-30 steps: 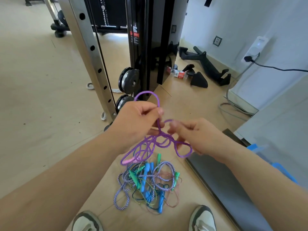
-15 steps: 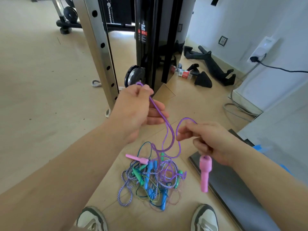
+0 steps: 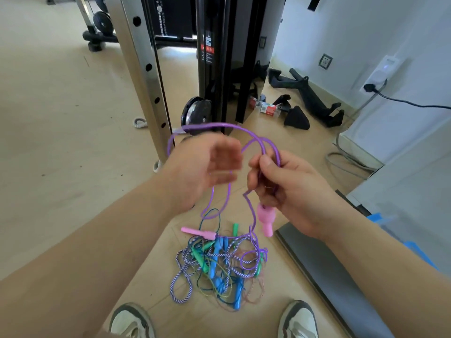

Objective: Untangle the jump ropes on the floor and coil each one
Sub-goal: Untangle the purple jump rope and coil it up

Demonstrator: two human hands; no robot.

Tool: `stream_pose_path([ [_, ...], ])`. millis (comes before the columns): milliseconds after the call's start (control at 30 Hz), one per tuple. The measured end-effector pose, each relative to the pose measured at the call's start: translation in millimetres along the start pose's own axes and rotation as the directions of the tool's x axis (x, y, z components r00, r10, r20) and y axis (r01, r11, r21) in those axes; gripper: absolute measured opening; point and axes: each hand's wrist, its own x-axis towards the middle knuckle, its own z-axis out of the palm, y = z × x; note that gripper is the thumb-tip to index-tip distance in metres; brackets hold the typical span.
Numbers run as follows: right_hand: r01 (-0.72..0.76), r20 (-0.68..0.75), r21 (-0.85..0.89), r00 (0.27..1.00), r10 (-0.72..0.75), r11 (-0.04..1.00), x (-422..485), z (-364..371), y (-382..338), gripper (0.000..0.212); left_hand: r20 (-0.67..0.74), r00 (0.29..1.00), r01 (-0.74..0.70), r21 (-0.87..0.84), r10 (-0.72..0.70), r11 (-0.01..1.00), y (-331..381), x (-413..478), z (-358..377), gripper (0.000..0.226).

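Your right grip (image 3: 288,191) is clenched around several strands of the purple jump rope (image 3: 227,125), a smooth, glossy plastic cord, with its thumb pressed on top. One bulbous pink handle (image 3: 264,218) dangles just below that fist. The cord arcs up and over to your left grip (image 3: 202,172), which is motion-blurred; its fingers look uncurled and released, with the loop draped round the back of the hand rather than pinched. From both hands the purple strands drop to the tangled pile (image 3: 219,264) on the pale wood-look floor (image 3: 61,142), between your two shoes (image 3: 131,320) and a little ahead of them. That pile holds a braided purple-and-white rope, blue and green handles, thin wiry cords and a second pink handle (image 3: 199,233) lying flat at its upper left edge. A grey mat (image 3: 329,276) borders the pile on the right, and a perforated steel upright (image 3: 144,76) stands ahead on the left. Open floor lies further left.
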Motion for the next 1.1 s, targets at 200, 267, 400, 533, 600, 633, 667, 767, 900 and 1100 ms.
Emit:
stream_pose_path([
  [200, 0.036, -0.194, 0.192, 0.981, 0.002, 0.981, 12, -11, -17, 0.022, 0.379, 0.867, -0.023, 0.679, -0.323, 0.734, -31, -10, 6, 0.035],
  [267, 0.053, -0.263, 0.252, 0.965, 0.016, 0.966, 15, -22, -20, 0.018, 0.372, 0.830, -0.114, 0.842, -0.415, 0.527, -41, -9, -2, 0.015],
  [400, -0.052, -0.368, 0.124, 0.925, 0.094, 0.991, 18, -38, -14, 0.035, 0.313, 0.887, -0.102, 0.851, -0.341, 0.515, -42, -7, -1, 0.018],
  [533, -0.281, -0.095, -0.185, 0.959, 0.267, 0.942, 9, -36, 9, 0.048, 0.112, 0.994, -0.052, 0.300, 0.019, 0.953, -13, -5, 18, 0.018],
  [600, -0.279, 0.073, -0.240, 0.950, 0.304, 0.930, 2, -35, 16, 0.046, -0.013, 0.995, -0.100, -0.036, 0.099, 0.994, 0, 1, 21, 0.022],
  [633, -0.272, 0.121, -0.274, 0.942, 0.313, 0.922, -1, -35, 18, 0.044, -0.057, 0.994, -0.107, -0.196, 0.098, 0.975, 8, 4, 22, 0.022],
  [667, -0.257, 0.141, -0.320, 0.939, 0.314, 0.912, -3, -35, 22, 0.041, -0.085, 0.993, -0.111, -0.340, 0.087, 0.934, 14, 5, 22, 0.021],
  [767, -0.196, -0.003, -0.326, 0.978, 0.207, 0.925, -2, -27, 31, 0.024, -0.063, 0.997, -0.078, -0.530, 0.052, 0.844, 22, 4, 26, 0.016],
  [900, -0.133, -0.382, -0.182, 0.923, 0.055, 0.974, 8, -18, 28, 0.028, -0.004, 1.000, -0.029, -0.460, 0.031, 0.887, 15, -2, 38, 0.016],
  [1100, -0.046, -0.462, -0.424, 0.870, -0.173, 0.904, 18, -22, 22, 0.007, -0.018, 0.998, -0.068, -0.412, 0.067, 0.909, 14, -2, 28, 0.022],
])
